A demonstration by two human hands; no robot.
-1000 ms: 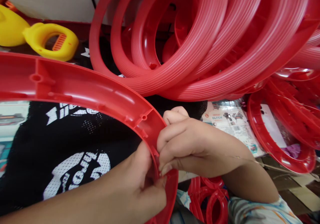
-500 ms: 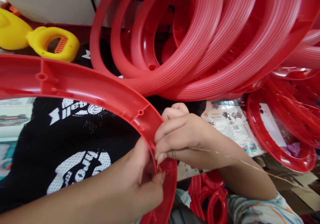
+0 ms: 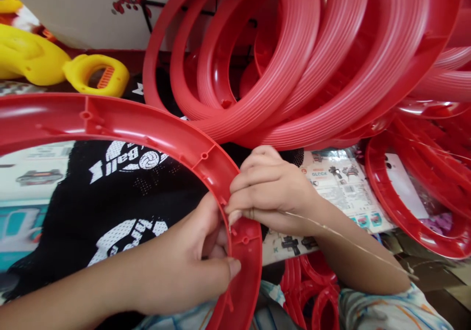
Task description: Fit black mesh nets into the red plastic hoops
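Note:
A large red plastic ring (image 3: pixel 172 135) lies with its hollow, ribbed side facing me. My left hand (image 3: pixel 202 256) is closed around its inner rim, thumb inside the channel and fingers behind the edge. Just above, the thumb and forefinger of my right hand (image 3: pixel 270 190) are pinched together at the same rim. A thin tan string (image 3: pixel 331 229) runs out of the right hand and trails over that forearm. The string's end at the fingertips is too small to make out.
Several ridged red rings (image 3: pixel 305 75) lean in a stack behind. More red rings (image 3: pixel 375 188) pile up at right, and others (image 3: pixel 309 291) sit below the table edge. Yellow toy pieces (image 3: pixel 97 75) stand back left. Beneath lie black printed cloth (image 3: pixel 147 197) and printed packaging (image 3: pixel 342 192).
The view has shifted a little, so things at left sit further right. My left thumb has drawn apart from the right fingertips. My right hand stays pinched at the rim, slightly higher.

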